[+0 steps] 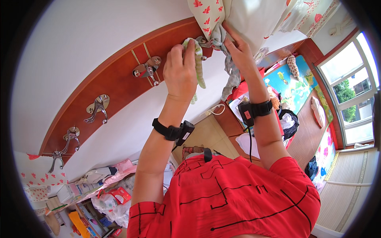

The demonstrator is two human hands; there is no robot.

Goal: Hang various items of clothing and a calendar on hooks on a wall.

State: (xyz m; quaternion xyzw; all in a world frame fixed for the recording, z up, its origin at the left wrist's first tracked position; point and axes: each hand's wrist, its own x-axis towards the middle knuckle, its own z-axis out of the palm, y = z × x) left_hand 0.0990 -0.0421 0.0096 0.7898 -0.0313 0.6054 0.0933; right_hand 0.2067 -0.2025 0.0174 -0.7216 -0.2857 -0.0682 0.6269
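Note:
My left hand (181, 70) pinches a pale green striped cloth strip (198, 65) in front of the reddish wooden hook rail (116, 76). The strip's ends dangle below my fingers. My right hand (239, 52) has its thumb and fingers on a grey-and-white patterned cloth strip (229, 70), bunched near the rail's right end and hanging down. Between the hands, a chrome hook (205, 43) shows in part; the cloths hide how far they loop over it. A white curtain with red leaf prints (207, 13) hangs just behind the right hand.
Several chrome double hooks (98, 108) jut from the rail to the left. Below left is a shelf with plastic bags (111, 208). At right, a low wooden platform (306, 131) holds a colourful mat (297, 86) and clothes, beside a window (354, 89). Black wrist units (186, 132) carry cables.

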